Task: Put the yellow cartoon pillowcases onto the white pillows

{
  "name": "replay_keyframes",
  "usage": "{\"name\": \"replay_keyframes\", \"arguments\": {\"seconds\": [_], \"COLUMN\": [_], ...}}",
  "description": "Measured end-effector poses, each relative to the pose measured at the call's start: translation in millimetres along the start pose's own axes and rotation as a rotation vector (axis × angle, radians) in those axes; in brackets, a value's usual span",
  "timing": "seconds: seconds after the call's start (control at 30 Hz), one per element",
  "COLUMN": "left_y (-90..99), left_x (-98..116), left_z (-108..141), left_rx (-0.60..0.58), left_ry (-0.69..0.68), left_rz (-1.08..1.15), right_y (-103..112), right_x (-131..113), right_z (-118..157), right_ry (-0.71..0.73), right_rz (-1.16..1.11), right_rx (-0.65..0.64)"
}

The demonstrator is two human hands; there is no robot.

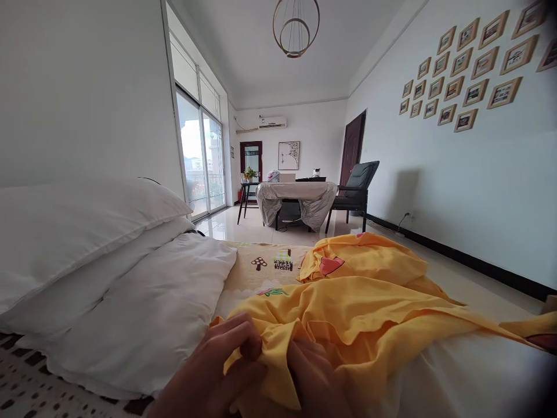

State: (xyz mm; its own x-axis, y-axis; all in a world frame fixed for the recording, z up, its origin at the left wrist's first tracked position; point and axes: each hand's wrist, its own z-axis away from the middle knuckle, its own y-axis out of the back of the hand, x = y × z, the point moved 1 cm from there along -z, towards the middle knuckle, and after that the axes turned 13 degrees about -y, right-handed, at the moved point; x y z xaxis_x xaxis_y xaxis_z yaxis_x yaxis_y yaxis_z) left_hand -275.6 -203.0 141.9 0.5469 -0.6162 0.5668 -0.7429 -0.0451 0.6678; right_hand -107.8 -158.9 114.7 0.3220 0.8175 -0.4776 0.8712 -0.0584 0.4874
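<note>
A yellow duvet cover (357,313) with printed red and green figures lies crumpled over the bed, its far part bunched in a heap. Bent fingers of my left hand (217,366) grip its near edge close to the white pillows. Right beside it, my right hand (315,374) is closed on the same edge, its fingertips partly covered by folds. A flap of yellow cloth hangs between the two hands. White bedding (474,377) shows under the cover at the lower right.
White pillows (87,232) are stacked on the left, and white cloth (152,313) lies in front of them. A beige printed sheet (248,267) shows beyond the cover. Farther off stand a draped table (296,191), a black chair (359,191) and a plant stand (247,194).
</note>
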Motion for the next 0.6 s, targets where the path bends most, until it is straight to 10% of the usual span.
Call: {"name": "replay_keyframes", "arguments": {"seconds": [0.6], "left_y": [-1.7], "left_x": [-1.9], "left_z": [-8.5], "left_rx": [0.088], "left_ry": [0.183], "left_rz": [0.794], "right_y": [4.7], "right_x": [-12.5], "right_z": [-8.1], "right_ry": [0.192], "right_rz": [0.178], "right_rx": [0.05]}}
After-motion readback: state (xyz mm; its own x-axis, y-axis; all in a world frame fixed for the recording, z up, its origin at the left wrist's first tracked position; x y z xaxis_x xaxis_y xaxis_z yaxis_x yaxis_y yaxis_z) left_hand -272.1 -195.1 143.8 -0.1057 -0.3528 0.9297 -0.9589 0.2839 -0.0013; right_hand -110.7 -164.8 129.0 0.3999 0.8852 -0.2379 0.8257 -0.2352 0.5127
